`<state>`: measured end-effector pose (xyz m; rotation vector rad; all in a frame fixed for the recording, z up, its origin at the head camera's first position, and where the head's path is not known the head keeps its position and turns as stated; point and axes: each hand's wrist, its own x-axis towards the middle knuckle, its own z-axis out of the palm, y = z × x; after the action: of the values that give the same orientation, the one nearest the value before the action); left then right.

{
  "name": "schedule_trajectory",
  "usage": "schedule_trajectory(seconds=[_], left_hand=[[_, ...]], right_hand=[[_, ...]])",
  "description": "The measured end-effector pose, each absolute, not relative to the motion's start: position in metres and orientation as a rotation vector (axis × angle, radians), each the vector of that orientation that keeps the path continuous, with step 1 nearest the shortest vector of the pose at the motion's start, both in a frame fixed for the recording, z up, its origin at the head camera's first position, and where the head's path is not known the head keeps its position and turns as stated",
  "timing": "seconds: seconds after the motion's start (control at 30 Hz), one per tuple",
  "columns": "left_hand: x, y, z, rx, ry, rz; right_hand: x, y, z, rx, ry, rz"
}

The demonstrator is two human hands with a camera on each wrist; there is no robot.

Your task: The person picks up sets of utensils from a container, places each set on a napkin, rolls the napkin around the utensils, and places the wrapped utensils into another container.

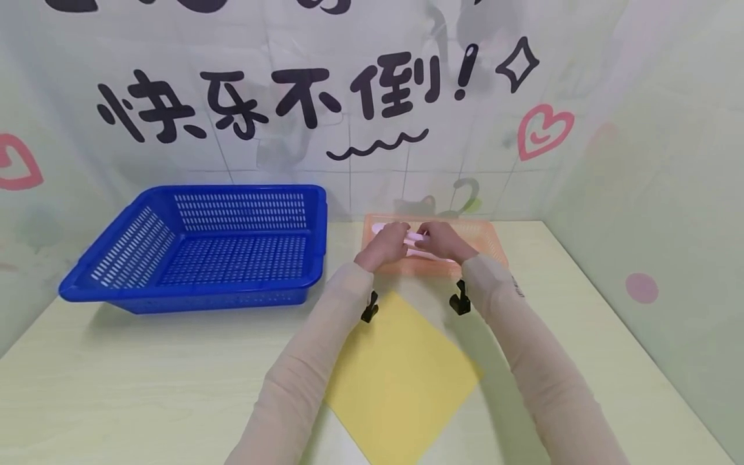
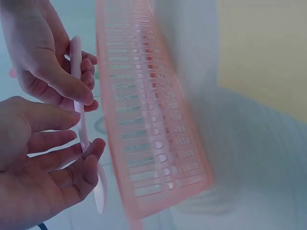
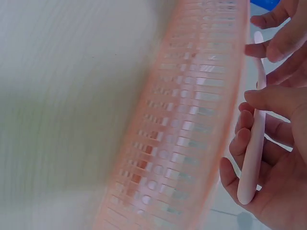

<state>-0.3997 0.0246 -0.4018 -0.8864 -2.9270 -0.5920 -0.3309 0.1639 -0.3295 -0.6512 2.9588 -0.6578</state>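
Observation:
Both hands are over the orange-pink plastic basket (image 1: 500, 252), holding one pale pink spoon (image 1: 415, 237) between them. My right hand (image 1: 444, 240) grips the handle, its fingers curled around it in the right wrist view. At the neck near the bowl, the thumb and fingers of my left hand (image 1: 388, 244) pinch the spoon. The bowl end of the spoon (image 2: 100, 191) points past the left fingers in the left wrist view. Another pale pink piece (image 1: 429, 256) lies in the basket below the hands, partly hidden by them.
To the left stands a large blue plastic basket (image 1: 232, 290) with slotted walls. A yellow square sheet (image 1: 401, 381) lies on the pale wooden table (image 1: 174, 381), between the forearms. Behind the baskets hangs a printed white curtain (image 1: 372, 187), with more curtain at both sides.

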Motion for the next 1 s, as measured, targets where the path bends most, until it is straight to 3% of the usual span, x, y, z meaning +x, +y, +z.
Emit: schedule_trajectory(seconds=[0.2,0.33,0.73,1.0], left_hand=[[-0.329,0.018,-0.328,-0.811,-2.954,-0.495],[-0.301,0.014,-0.303,-0.836,-2.888,-0.474],[-0.274,0.003,-0.289,-0.970,-2.674,-0.386],[-0.247,-0.014,-0.293,-1.131,-2.506,-0.369]], right_hand=[[-0.317,0.167,-0.318,-0.734,2.998,-0.707],[-0.307,0.170,-0.310,-0.776,3.007,-0.766],[-0.263,0.177,-0.288,-0.938,3.019,-0.870],[-0.230,0.175,-0.299,-1.012,3.014,-0.921]])
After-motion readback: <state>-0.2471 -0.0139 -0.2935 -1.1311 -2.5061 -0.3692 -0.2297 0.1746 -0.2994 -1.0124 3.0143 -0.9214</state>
